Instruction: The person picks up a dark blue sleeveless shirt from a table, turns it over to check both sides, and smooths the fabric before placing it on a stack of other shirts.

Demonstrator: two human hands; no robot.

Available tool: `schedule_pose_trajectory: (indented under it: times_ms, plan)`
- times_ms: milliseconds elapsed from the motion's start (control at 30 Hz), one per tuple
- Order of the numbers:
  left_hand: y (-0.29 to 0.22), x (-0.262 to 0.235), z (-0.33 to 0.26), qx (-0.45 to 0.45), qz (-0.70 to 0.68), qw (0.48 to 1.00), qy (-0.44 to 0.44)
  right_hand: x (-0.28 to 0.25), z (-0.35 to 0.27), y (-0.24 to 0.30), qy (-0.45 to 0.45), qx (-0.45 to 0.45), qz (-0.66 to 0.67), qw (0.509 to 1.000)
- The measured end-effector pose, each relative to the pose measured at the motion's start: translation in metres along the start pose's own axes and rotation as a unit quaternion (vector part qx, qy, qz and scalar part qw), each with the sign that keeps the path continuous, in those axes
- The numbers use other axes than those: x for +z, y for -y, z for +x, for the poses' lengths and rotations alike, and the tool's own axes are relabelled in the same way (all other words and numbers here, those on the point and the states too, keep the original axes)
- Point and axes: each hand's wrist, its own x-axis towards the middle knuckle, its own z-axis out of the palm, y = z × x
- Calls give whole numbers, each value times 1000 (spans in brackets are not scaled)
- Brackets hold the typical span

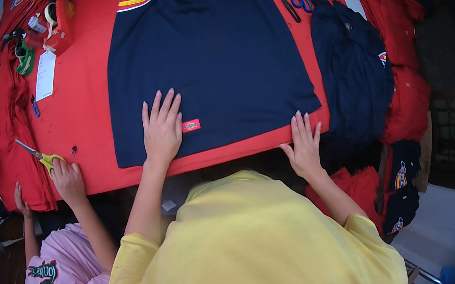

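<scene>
A navy T-shirt [205, 59] lies spread on the red-covered table [84, 126], its hem toward me and a printed patch at its far left. My left hand [162, 128] rests flat on the lower left of the shirt, fingers pointing away, beside a small red label [191, 125] near the hem. At the shirt's lower right corner, my right hand [303, 143] lies with fingers stretched over the table's front edge, the fingertips close to the hem. Neither hand grips anything.
On the left, a person in pink holds yellow-handled scissors [49, 160]. Beyond are a red tape dispenser [59, 35], a green tape dispenser [25, 58] and a paper slip [45, 75]. At right lie blue-handled scissors [300, 1], thread snips [290, 10] and a navy garment pile [351, 68].
</scene>
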Motion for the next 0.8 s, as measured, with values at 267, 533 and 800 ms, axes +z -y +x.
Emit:
schedule_pose_trajectory:
  times_ms: [267, 533, 800]
  plan:
    - [-43, 26, 56, 59, -104, 989, -86, -7, 145, 74, -218, -206, 122, 946]
    - [-31, 27, 43, -15, -24, 999, -34, 17, 160, 77, -164, -145, 143, 965]
    - [-34, 23, 87, 23, -16, 1000, -15, -3, 183, 78, -186, -203, 197, 941]
